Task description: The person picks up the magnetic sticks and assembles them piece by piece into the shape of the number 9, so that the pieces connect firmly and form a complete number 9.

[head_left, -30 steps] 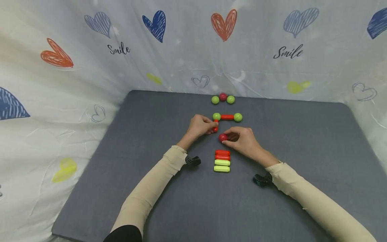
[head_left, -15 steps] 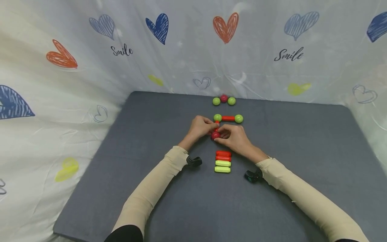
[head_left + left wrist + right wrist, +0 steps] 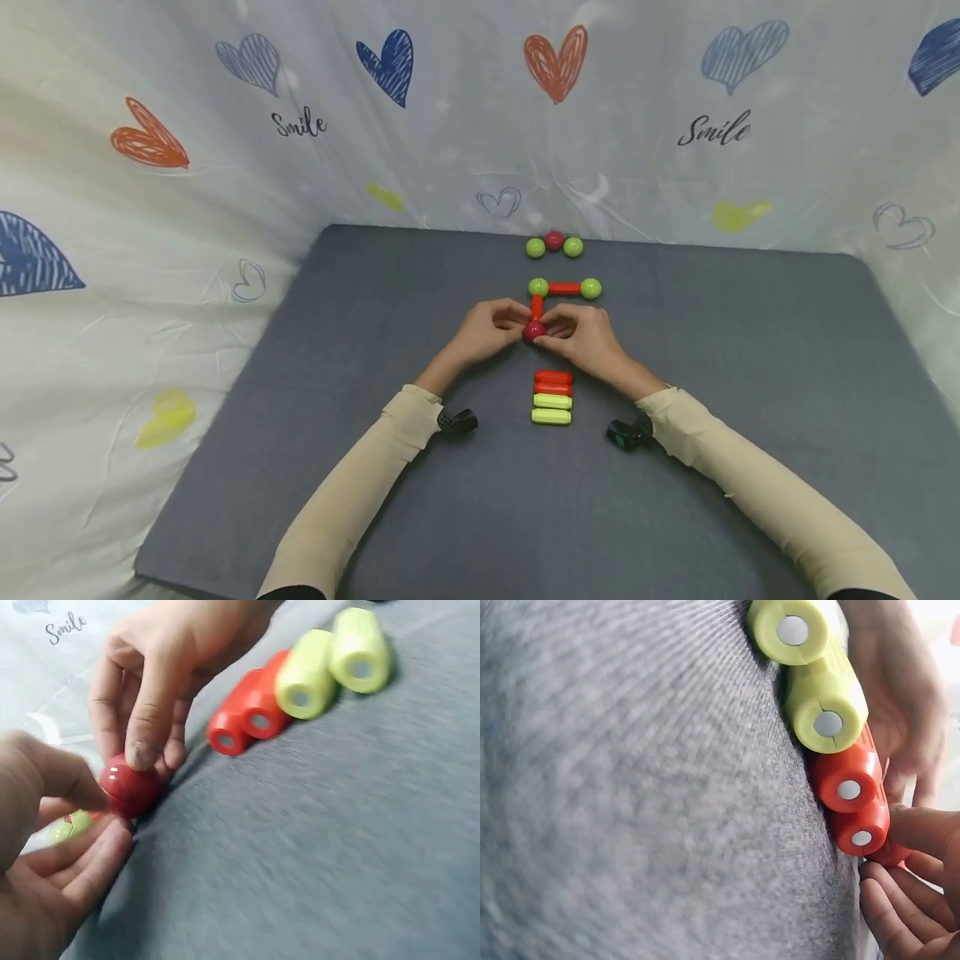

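Observation:
My left hand (image 3: 482, 335) and right hand (image 3: 588, 337) meet at a red ball (image 3: 534, 331), each with thumb and fingers pinching it from its own side. In the left wrist view, the right thumb lies on top of this ball (image 3: 129, 786), and left fingertips press its near side. A red rod (image 3: 537, 307) runs from the ball to a green ball (image 3: 538, 287). From that corner, a second red rod (image 3: 564, 288) leads right to another green ball (image 3: 591, 288). Together they form an angled chain on the grey table.
Two red rods (image 3: 553, 382) and two yellow-green rods (image 3: 552, 409) lie stacked side by side nearer the person, with round silvery discs (image 3: 828, 724) in their ends. At the back edge sit a red ball (image 3: 553, 240) and two green balls (image 3: 535, 247). A heart-printed sheet hangs behind.
My right hand has brought the red ball left to the near end of the upright red rod. My left hand has slid from that rod down to the ball.

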Available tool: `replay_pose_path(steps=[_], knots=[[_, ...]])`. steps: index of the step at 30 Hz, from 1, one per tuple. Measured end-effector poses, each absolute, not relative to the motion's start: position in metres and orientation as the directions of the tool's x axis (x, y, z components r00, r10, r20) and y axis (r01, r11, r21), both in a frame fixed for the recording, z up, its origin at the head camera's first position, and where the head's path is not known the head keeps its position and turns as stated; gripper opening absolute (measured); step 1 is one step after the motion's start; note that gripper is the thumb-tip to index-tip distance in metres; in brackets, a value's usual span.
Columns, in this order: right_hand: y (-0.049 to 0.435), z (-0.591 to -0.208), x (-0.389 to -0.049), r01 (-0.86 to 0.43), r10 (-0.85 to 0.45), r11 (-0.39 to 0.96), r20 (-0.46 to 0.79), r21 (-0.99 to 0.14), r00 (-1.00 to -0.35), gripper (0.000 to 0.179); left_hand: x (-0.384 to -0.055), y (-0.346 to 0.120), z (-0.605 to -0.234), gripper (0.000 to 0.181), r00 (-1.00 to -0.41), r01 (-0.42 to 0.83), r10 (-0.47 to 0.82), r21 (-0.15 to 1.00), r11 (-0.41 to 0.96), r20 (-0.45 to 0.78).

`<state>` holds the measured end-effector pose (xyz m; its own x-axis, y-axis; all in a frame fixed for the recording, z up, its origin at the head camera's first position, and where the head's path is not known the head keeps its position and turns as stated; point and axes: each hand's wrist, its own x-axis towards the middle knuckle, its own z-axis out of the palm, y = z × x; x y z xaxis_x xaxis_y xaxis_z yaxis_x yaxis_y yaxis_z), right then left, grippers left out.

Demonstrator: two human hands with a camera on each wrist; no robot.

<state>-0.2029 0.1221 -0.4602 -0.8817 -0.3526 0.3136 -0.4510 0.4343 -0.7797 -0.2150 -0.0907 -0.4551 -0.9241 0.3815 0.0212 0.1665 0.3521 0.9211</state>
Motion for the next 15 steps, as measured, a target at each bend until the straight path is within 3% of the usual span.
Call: replay_pose_path(steps=[4,8,15], knots=[[0.127,-0.461,-0.203,-0.381,-0.332,0.381,0.26,-0.842,-0.907,0.02,-0.208,-0.092,-0.462,0.038,-0.895,0.258,0.44,0.889,0.377,0.073],[0.132,-0.457,-0.196,-0.325,-0.349,0.355,0.198,-0.877,-0.916,0.022,-0.206,-0.089,-0.467,0.037,-0.9,0.316,0.42,0.84,0.441,0.118],[0.146,-0.443,-0.175,-0.39,-0.47,0.496,0.137,-0.776,-0.872,0.021,-0.209,-0.088,-0.465,0.032,-0.909,0.313,0.4,0.829,0.463,0.12]])
